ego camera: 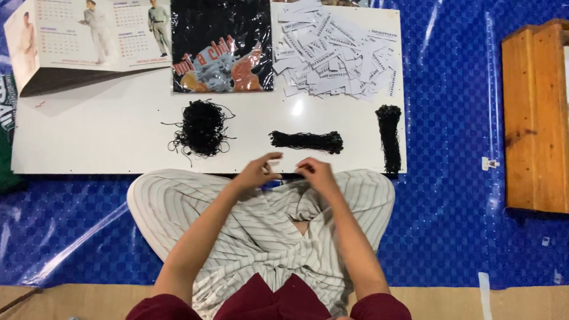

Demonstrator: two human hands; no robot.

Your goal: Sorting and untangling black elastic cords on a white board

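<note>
Pinching what looks like a thin black string between them at lower centre of the frame, the left hand (256, 173) and right hand (317, 174) keep a closed fingertip grip; light and limp, it seems best held near its ends.

Bright, even indoor light falls from above me. The white board (106, 139) in front of my knees is almost washed out, with a soft grey shadow under the folded calendar (79, 36). Long white streaks of glare run across the shiny blue plastic sheet (449, 186) on the floor. My left hand (256, 171) and right hand (318, 173) are slightly smeared by motion blur. Fine detail is soft throughout, and edges bend little.
</note>
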